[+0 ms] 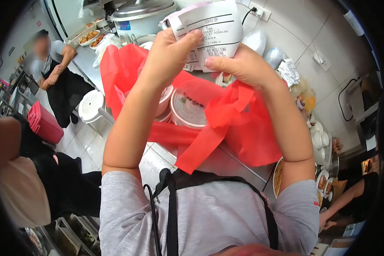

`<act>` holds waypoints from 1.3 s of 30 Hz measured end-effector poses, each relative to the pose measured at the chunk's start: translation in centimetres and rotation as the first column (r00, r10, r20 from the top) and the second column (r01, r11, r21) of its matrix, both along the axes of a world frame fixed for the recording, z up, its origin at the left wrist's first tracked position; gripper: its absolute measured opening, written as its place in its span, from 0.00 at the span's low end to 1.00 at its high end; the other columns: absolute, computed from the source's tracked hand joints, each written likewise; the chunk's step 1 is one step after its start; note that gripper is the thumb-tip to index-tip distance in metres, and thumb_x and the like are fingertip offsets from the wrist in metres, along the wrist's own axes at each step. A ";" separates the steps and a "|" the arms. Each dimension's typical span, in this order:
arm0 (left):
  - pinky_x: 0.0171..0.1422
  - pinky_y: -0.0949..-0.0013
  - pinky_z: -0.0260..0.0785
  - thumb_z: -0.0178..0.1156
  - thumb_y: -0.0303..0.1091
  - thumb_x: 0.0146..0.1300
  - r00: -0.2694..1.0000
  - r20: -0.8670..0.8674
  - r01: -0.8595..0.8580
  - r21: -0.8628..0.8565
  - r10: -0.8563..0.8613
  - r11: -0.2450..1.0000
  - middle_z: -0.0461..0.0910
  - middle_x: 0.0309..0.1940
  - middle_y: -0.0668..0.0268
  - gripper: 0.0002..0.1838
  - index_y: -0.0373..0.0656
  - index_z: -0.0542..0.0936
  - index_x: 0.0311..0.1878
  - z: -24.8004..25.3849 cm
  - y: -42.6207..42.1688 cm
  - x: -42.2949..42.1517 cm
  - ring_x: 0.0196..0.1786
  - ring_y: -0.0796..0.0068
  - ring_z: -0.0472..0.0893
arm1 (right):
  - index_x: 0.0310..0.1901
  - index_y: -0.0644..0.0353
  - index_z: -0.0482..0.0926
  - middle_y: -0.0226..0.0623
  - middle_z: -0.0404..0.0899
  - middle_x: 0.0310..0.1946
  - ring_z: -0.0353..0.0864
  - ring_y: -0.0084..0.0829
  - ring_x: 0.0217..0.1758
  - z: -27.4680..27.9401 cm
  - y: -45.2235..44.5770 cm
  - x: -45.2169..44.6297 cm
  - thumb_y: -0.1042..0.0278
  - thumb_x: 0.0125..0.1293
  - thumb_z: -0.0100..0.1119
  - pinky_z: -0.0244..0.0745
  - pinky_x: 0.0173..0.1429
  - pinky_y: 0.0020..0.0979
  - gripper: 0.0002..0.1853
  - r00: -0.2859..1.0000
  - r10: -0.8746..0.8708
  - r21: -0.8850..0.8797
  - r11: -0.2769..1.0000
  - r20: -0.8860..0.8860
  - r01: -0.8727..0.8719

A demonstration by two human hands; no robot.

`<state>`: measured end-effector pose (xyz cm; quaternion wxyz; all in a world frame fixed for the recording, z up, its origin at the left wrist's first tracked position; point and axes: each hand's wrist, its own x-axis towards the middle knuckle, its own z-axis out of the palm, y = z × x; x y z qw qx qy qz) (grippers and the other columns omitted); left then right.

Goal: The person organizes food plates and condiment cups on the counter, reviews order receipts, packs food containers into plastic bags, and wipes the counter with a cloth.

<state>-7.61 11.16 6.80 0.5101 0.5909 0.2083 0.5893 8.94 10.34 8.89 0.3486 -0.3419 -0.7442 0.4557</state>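
Observation:
My left hand (168, 53) pinches the left edge of a printed paper receipt (217, 21), thumb on its face. From the lower right, my right hand (245, 66) grips the same receipt, thumb over the print. Below my hands a red fabric bag (251, 136) lies spread and open on the counter. Inside it sits a round clear-lidded tub (187, 109) with dark handwriting on the lid. Another lidded tub (164, 102) stands beside it, partly hidden by my left forearm.
A large lidded pot (141, 17) and trays of food (89, 38) stand at the back left. A white stool (91, 106) and a pink bin (46, 121) are on the floor. Other people stand left and right. Plates (320, 138) are stacked on the right.

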 end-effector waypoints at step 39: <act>0.28 0.66 0.66 0.50 0.32 0.47 0.067 -0.920 0.319 0.387 0.387 0.865 0.73 0.17 0.64 0.06 0.44 0.74 0.21 -14.9 -14.1 -7.3 0.22 0.69 0.75 | 0.33 0.58 0.73 0.37 0.77 0.25 0.79 0.33 0.29 -20.4 -6.4 -12.2 0.69 0.51 0.48 0.72 0.27 0.33 0.08 0.440 -0.176 0.293 0.932 0.881 -0.214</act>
